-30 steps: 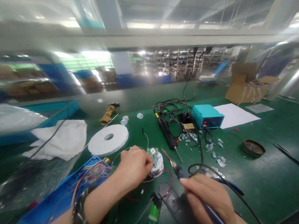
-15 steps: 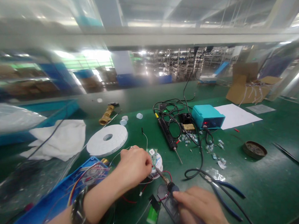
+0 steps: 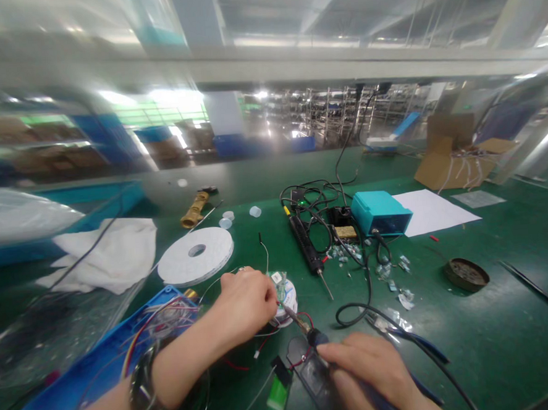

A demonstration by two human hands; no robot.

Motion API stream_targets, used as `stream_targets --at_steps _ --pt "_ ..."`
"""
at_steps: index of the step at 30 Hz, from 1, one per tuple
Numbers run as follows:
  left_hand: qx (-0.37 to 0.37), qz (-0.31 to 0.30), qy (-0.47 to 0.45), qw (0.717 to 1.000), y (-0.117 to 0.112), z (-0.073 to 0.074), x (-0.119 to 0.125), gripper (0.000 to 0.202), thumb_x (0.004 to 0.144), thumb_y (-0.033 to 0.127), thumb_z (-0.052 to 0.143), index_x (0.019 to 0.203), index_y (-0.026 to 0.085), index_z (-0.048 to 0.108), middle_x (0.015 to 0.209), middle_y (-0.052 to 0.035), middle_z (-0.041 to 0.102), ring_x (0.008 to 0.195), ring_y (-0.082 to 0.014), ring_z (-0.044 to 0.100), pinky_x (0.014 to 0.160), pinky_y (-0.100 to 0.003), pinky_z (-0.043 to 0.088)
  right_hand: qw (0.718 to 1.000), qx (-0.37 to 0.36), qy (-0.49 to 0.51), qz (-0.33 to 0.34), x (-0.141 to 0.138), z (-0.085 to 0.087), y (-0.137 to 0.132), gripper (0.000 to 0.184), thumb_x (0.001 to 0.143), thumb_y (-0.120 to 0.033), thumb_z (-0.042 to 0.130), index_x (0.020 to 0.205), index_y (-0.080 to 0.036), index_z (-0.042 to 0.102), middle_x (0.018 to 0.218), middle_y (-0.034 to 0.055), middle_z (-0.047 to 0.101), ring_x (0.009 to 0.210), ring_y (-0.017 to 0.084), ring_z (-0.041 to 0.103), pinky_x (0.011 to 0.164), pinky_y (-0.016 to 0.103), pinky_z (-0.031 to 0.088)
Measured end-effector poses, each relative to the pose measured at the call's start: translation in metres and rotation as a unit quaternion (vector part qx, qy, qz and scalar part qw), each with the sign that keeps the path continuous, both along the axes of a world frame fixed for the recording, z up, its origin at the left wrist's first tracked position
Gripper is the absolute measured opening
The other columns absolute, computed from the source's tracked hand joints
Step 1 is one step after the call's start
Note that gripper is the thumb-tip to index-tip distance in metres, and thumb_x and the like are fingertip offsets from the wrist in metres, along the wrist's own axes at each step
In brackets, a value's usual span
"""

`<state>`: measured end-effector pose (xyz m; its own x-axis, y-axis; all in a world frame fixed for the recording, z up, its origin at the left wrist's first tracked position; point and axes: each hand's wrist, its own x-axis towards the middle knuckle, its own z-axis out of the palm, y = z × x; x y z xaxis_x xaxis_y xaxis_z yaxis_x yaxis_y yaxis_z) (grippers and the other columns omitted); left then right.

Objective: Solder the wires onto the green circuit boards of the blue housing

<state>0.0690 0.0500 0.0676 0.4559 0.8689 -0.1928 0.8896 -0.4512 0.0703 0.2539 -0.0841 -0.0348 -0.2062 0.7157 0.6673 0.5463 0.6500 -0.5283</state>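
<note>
My right hand (image 3: 370, 372) grips a soldering iron (image 3: 315, 337) by its dark handle. The iron's tip points up and left, at a small green circuit board (image 3: 280, 291) on a round white spool (image 3: 289, 302). Over the board's left edge, my left hand (image 3: 252, 298) is closed in a pinch; what its fingertips hold looks like a thin wire but is mostly hidden. Red wires (image 3: 305, 319) curl around the board. Below them lie a dark grey case part (image 3: 312, 369) and a green battery (image 3: 279, 395) with black tape.
A blue housing with wires (image 3: 102, 358) lies left, beside a white tape roll (image 3: 202, 249). Beyond the board rests a black electric tool (image 3: 306, 243) near a teal soldering station (image 3: 380, 213). Blue-handled pliers (image 3: 422, 344), a round tin (image 3: 467, 275) and tweezers (image 3: 537, 290) are on the right.
My right hand and the iron have shifted very slightly; the iron's cord now hangs over the pliers a little differently. The left hand keeps its pinch at the board. The station's red display no longer shows.
</note>
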Motion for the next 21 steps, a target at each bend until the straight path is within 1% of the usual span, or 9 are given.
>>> stream_targets --at_steps 3,6,9,13,21 --pt "-0.004 0.000 -0.010 1.000 -0.0015 0.0002 -0.0036 0.025 0.069 0.018 0.046 0.063 0.024 0.069 0.075 -0.0029 0.070 0.078 -0.0222 0.061 0.067 -0.034 0.035 1.000 0.002 0.026 -0.002 0.0003 -0.0006 -0.0022 0.040 0.079 -0.014 0.052 0.118 -0.020 0.056 0.073 0.0037 0.067 0.060 0.016 0.060 0.054 0.027 0.047" --pt "-0.013 0.015 -0.025 0.999 -0.0043 0.0009 -0.0064 0.024 0.068 0.016 0.047 0.066 0.025 0.070 0.079 -0.0019 0.070 0.081 -0.0214 0.062 0.070 -0.033 0.037 0.999 0.004 0.040 -0.011 0.0015 -0.0005 -0.0048 0.042 0.079 -0.013 0.052 0.120 -0.020 0.056 0.080 0.0050 0.070 0.065 0.016 0.063 0.058 0.027 0.050" --pt "-0.017 0.030 -0.026 0.999 -0.0065 0.0007 -0.0072 0.024 0.066 0.016 0.050 0.070 0.025 0.071 0.083 -0.0024 0.071 0.084 -0.0219 0.062 0.073 -0.034 0.038 0.999 0.014 0.040 -0.010 0.0014 -0.0012 -0.0053 0.041 0.079 -0.014 0.053 0.119 -0.020 0.057 0.077 0.0043 0.070 0.064 0.016 0.063 0.058 0.026 0.051" --pt "-0.022 0.034 -0.027 0.999 -0.0069 0.0006 -0.0065 0.022 0.067 0.017 0.051 0.071 0.025 0.072 0.085 -0.0027 0.071 0.085 -0.0222 0.062 0.075 -0.034 0.039 0.999 0.031 0.040 -0.002 -0.0009 -0.0034 -0.0035 0.039 0.079 -0.016 0.051 0.118 -0.018 0.057 0.076 0.0039 0.070 0.061 0.015 0.063 0.058 0.026 0.051" --pt "-0.031 0.029 -0.045 0.998 -0.0067 0.0027 -0.0089 0.019 0.070 0.021 0.053 0.070 0.025 0.071 0.085 -0.0036 0.071 0.085 -0.0235 0.061 0.076 -0.037 0.039 0.999 0.014 0.040 0.008 -0.0030 -0.0063 -0.0013 0.040 0.078 -0.015 0.052 0.117 -0.019 0.057 0.073 0.0039 0.068 0.059 0.016 0.062 0.056 0.027 0.050"
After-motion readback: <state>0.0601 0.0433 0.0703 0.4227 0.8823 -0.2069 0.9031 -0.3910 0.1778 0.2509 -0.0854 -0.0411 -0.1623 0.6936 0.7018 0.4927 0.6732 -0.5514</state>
